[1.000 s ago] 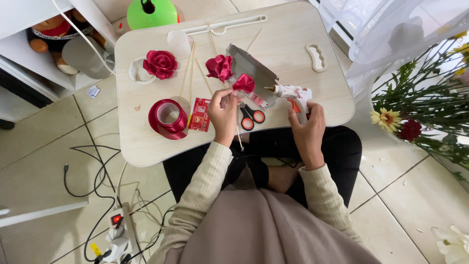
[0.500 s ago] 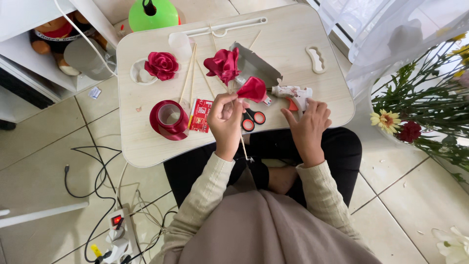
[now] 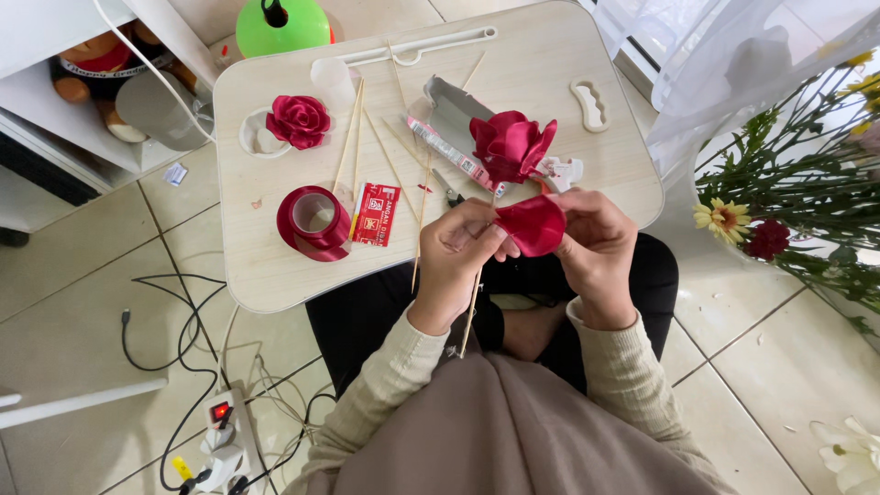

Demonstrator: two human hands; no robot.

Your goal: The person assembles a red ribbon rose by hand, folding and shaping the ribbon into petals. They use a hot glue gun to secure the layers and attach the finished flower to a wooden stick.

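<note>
Since the earlier frames, both hands have been lifted off the tabletop and brought together at the near edge of the lap table [image 3: 275,275], and the scissors formerly seen beside them can no longer be made out.

A folded piece of dark red ribbon [image 3: 532,225] is now pinched between the two hands, just right of the frame's centre. The left hand [image 3: 458,261] is closed on the ribbon's left edge with thumb and fingertips, and a thin wooden skewer [image 3: 472,302] is held in the same grip. The right hand [image 3: 596,252] is closed on the ribbon's right edge. The ribbon is thus shared equally, while the skewer belongs to the left hand alone.

The skewer's long axis runs steeply, from the ribbon at its upper end down and slightly left toward the lap, where its lower tip is seen against the dark trousers. The ribbon piece is spread roughly left to right, its rounded fold turned downward.

Just above the hands, in the upper middle of the frame, a half-made ribbon rose [image 3: 509,147] lies on the table. A finished rose [image 3: 298,119], a red ribbon spool [image 3: 312,223] and loose skewers [image 3: 353,137] lie farther left.
</note>
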